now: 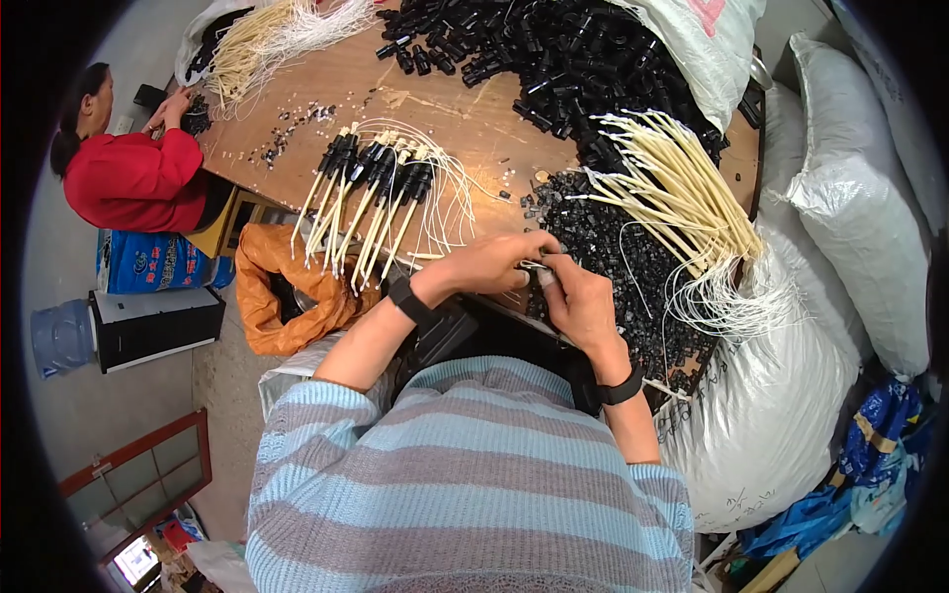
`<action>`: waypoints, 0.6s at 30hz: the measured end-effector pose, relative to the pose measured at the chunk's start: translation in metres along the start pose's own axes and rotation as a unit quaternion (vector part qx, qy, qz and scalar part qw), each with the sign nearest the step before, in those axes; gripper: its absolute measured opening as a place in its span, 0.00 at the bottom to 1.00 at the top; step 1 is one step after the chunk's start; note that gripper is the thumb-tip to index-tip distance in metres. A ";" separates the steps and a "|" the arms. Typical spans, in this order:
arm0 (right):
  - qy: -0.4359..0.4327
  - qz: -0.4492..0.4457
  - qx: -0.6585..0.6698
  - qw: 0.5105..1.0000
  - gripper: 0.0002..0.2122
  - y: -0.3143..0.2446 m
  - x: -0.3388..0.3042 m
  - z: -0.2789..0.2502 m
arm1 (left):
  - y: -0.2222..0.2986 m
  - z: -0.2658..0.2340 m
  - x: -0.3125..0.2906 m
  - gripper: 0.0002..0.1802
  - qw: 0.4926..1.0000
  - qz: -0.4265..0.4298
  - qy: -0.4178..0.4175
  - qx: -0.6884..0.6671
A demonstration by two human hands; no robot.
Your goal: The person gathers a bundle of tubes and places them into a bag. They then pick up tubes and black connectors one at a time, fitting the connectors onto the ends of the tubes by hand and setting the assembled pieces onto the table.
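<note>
My left hand (490, 263) and my right hand (581, 299) meet at the near edge of the table, fingertips pinched together. Between them shows a small pale piece (534, 265), mostly hidden by the fingers, so its kind cannot be made out. Just right of my hands spreads a heap of small black parts (643, 301). Left of them lies a row of cream tubes with black sockets (381, 173) on one end and thin white wires trailing off. On the right rests a thick bundle of cream tubes (682, 198) with white wires (736, 301).
The wooden table (465, 114) bears a big pile of black sockets (554, 59) at the back. A person in red (138, 178) works at the far left corner. White sacks (860, 198) crowd the right side. An orange sack (267, 287) stands open below the table's left edge.
</note>
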State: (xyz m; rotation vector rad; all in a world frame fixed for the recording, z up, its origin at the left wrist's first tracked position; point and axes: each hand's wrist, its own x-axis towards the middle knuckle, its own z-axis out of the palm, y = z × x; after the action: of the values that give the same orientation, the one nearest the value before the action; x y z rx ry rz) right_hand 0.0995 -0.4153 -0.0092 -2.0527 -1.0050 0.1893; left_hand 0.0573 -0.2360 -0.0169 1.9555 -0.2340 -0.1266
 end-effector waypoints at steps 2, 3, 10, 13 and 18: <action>0.034 -0.016 -0.011 0.999 0.09 0.005 -0.002 0.005 | 0.001 -0.005 0.000 0.20 0.999 -0.005 0.037 -0.008; 0.040 -0.008 -0.027 0.999 0.09 0.008 -0.004 0.007 | 0.003 -0.008 -0.001 0.17 0.997 -0.011 0.076 -0.017; 0.005 0.035 0.052 0.998 0.06 0.003 -0.007 0.009 | 0.003 -0.004 -0.009 0.06 0.970 0.146 0.173 0.091; 0.052 0.081 0.022 0.995 0.06 0.008 -0.012 0.020 | -0.019 -0.016 0.004 0.10 0.967 0.151 0.150 0.138; 0.076 0.154 0.058 0.983 0.05 0.013 -0.018 0.011 | -0.043 -0.046 -0.014 0.21 0.899 -0.137 0.197 0.367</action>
State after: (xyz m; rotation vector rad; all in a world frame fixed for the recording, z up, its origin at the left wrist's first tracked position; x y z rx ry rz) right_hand 0.0905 -0.4262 -0.0294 -2.0713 -0.5675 0.2424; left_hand 0.0571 -0.1755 -0.0395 2.7027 0.3159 0.2110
